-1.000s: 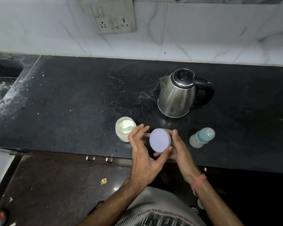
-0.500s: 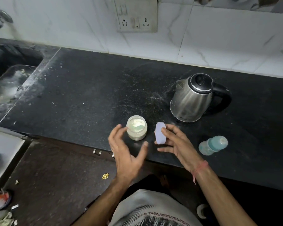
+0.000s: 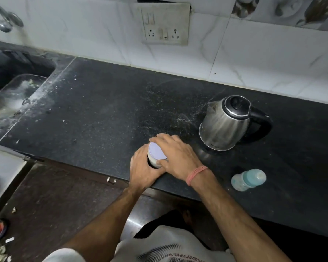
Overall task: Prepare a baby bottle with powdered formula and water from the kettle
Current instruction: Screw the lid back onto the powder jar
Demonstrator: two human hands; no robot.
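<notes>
A small clear formula jar [image 3: 153, 162] stands near the front edge of the black counter [image 3: 106, 114]. A pale lilac lid [image 3: 156, 151] sits on top of it. My left hand [image 3: 142, 167] wraps around the jar's body from the near left. My right hand [image 3: 175, 156] grips the lid from the right, fingers curled over its far rim. A baby bottle [image 3: 248, 179] with a teal cap stands to the right, close to the counter edge. Behind it stands a steel kettle [image 3: 225, 122] with a black lid and handle.
A sink [image 3: 9, 95] with a tap [image 3: 6, 19] lies at the far left. A socket plate [image 3: 165, 23] is on the tiled wall. Cabinet fronts and floor show below the counter edge, with litter at the lower left.
My right hand has brought the lid from beside the jar onto its top. My left hand has moved in from open air and closed around the jar.
</notes>
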